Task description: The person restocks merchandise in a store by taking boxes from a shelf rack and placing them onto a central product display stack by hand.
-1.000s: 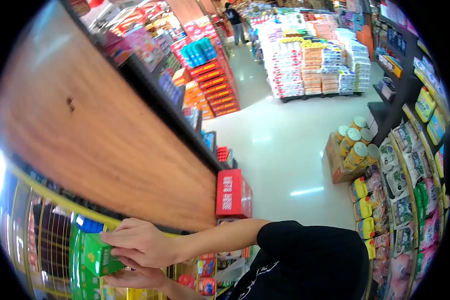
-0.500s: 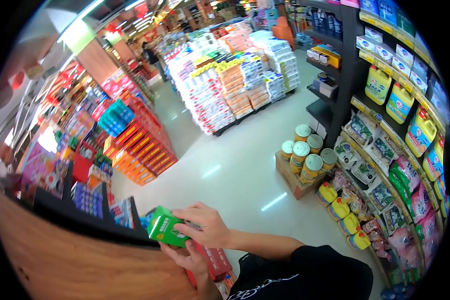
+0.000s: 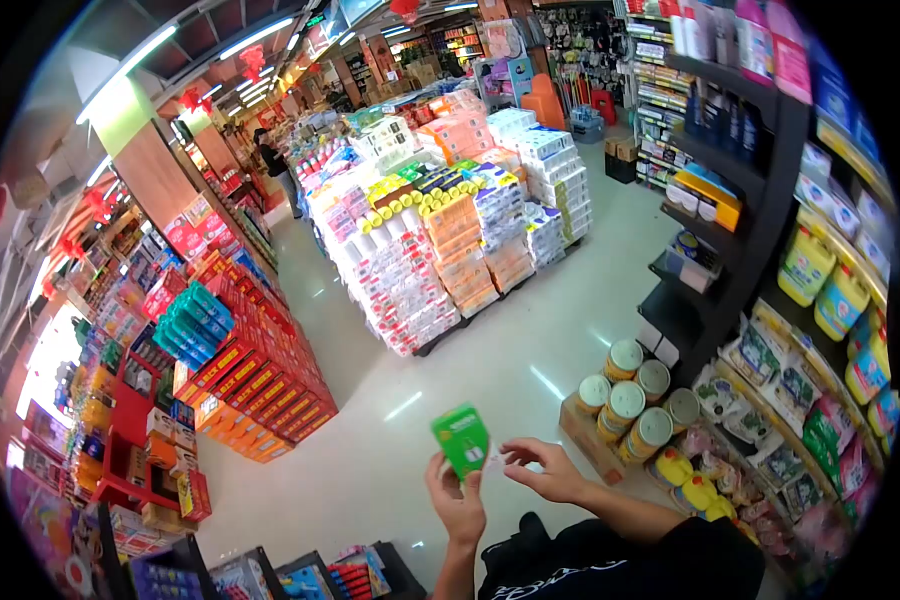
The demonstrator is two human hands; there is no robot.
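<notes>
A small green box [image 3: 461, 440] with white print stands tilted in my left hand [image 3: 457, 503]. The fingers wrap around its lower part, thumb in front. My right hand [image 3: 545, 471] is just to the right of the box, its fingers bent and apart, fingertips pointing at the box's edge. Something small and whitish [image 3: 494, 459] shows between the box and those fingertips; what it is I cannot make out.
Stacked tissue packs [image 3: 400, 275] fill a floor display ahead. Red and orange cartons [image 3: 270, 385] are piled to the left. Yellow tins [image 3: 625, 400] stand on a cardboard box [image 3: 590, 440] by the right-hand shelves [image 3: 745, 210]. A person [image 3: 275, 170] stands far back.
The view has swung left and up, and the wooden surface has gone out of sight. My right hand has come off the box's face to its right side, while my left keeps holding it.
</notes>
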